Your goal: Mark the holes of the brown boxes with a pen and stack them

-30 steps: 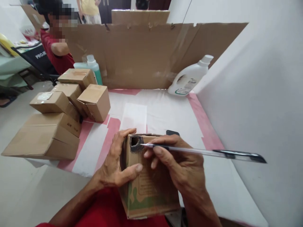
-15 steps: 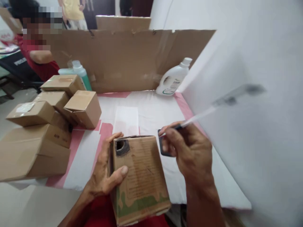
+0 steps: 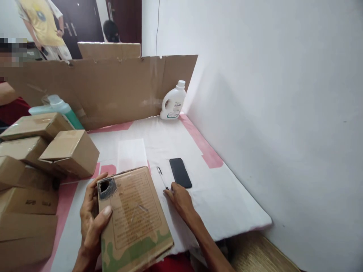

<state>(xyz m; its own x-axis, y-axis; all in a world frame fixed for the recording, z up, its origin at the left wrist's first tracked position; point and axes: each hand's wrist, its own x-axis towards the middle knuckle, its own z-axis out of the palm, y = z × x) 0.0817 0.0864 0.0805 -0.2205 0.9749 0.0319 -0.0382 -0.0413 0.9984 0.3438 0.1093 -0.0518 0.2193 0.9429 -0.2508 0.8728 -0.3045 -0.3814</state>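
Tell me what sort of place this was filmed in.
Probably an indoor room used as a makeshift work area: a cloth-covered table stands beside a white wall, an upright cardboard sheet screens its far edge, and several brown boxes are grouped at its left.

The wearer's two arms, posed about the printed box (image 3: 133, 211). Left: the forearm (image 3: 82, 260) rose along the box's left side; the left grip (image 3: 92, 219) clasped its left edge, thumb (image 3: 103, 217) laid slantwise across the front face, fingers wrapped around the side toward the upper left corner. Right: the forearm (image 3: 208, 243) slanted up, bare, to the right of the box; the right grip (image 3: 180, 196) stood apart from it, fingers curled, thumb near them; pressure between the fingertips could not be discerned.
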